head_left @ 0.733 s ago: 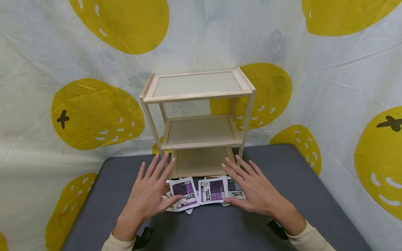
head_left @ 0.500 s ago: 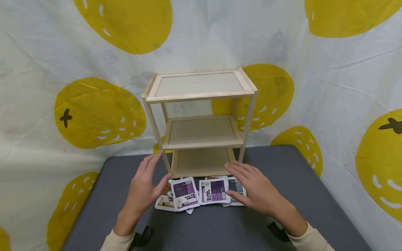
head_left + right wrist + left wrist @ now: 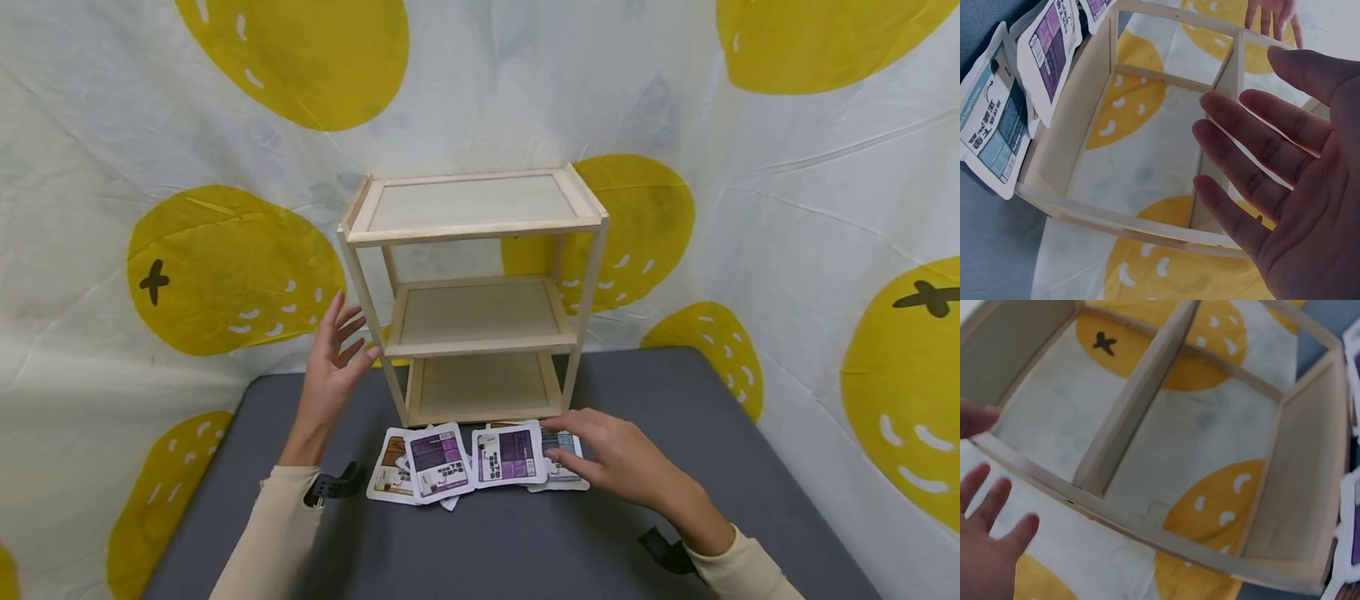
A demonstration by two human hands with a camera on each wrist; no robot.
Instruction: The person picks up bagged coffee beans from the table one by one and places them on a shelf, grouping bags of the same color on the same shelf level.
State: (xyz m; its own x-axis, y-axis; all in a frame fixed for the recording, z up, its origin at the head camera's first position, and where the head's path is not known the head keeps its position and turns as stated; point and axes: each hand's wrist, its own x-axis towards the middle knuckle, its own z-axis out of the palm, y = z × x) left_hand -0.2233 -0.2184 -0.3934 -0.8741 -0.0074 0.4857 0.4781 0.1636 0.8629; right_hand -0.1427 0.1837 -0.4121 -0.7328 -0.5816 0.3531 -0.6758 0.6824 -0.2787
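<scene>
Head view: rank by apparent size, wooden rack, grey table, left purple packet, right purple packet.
1. Grey table
2. Wooden rack
3. Left purple packet and right purple packet: too alike to rank.

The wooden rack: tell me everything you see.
The wooden rack looks pale and unpainted, with three framed tiers, slim posts and raised rails flanking the top. It stands upright on the grey tabletop, before fruit-print cloth. Printed pouches lie along its bottom front edge and the left hand is beside its left post; neither clearly touches it.
</scene>
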